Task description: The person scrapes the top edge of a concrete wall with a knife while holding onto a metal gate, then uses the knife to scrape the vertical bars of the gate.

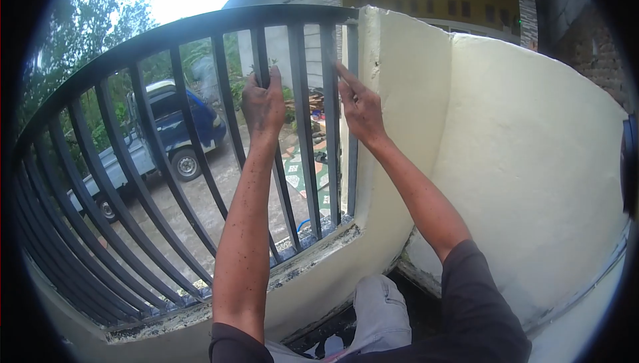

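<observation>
A dark metal railing (193,20) with upright bars stands in front of me, set on a low cream wall. My left hand (263,106) is wrapped round one upright bar (259,46), its thumb pointing up. To its right, my right hand (361,106) is at another bar (329,50) near the railing's right end. The right index finger reaches up against that bar while the other fingers are curled in. Whatever those curled fingers may hold is hidden.
The cream wall (519,130) rises on my right and meets the railing. Beyond the bars, a blue and white pickup truck (176,116) is parked on a paved yard. Below me is my knee (381,303), by a dark, wet-looking floor (326,333).
</observation>
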The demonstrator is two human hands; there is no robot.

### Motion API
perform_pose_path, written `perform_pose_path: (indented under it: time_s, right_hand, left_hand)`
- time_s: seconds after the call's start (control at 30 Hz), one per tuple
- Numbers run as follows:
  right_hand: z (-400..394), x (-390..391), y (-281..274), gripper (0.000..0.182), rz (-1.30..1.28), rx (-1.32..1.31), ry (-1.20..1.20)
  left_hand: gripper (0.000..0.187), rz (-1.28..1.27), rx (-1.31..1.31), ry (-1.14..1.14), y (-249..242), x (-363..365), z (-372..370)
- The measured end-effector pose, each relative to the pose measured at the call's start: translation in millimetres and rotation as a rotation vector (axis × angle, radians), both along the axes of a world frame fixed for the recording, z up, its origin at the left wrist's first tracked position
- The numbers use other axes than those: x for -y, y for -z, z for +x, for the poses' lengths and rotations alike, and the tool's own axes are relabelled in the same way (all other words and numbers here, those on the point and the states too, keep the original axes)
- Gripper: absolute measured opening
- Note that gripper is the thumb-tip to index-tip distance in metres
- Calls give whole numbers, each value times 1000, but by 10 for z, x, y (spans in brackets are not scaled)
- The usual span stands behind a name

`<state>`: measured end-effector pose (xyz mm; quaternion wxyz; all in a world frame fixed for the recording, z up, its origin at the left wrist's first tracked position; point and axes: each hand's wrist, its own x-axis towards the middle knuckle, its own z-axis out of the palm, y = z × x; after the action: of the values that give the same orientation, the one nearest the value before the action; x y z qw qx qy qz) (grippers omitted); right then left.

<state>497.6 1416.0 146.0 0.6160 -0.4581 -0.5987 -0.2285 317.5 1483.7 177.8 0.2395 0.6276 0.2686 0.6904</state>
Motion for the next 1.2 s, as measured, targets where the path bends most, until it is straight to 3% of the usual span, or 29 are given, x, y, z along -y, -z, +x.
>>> perform_pose_path:
  time_s: [0.1, 0.27, 0.43, 0.6, 0.77, 0.97, 1.13, 1.2]
  right_hand:
    - [-119, -10, -230, 40, -1, -72, 1]
    - [-28, -60, 40, 41, 26, 1, 9]
    - [23, -98, -430, 41, 10, -26, 23]
    - [104, -65, -6, 42, -25, -32, 39]
    - [112, -52, -420, 41, -17, -8, 72]
    - [202, -61, -79, 42, 19, 60, 88]
    - [152, -6, -426, 40, -22, 44, 122]
    - [182, 13, -291, 43, -62, 41, 121]
  left_hand:
    - [42, -1, -3, -54, -36, -77, 15]
    - [41, -63, -19, -80, -83, 76, -34]
    - [41, -67, -41, -63, -109, 79, -24]
    - [41, -94, -38, -54, -99, 97, -36]
    - [42, -107, -33, -44, -94, 115, -48]
    - [46, -21, -3, -68, -42, -1, -10]
    - [46, -36, -5, -67, -45, 11, -5]
    - [46, -43, -11, -56, -42, -4, -9]
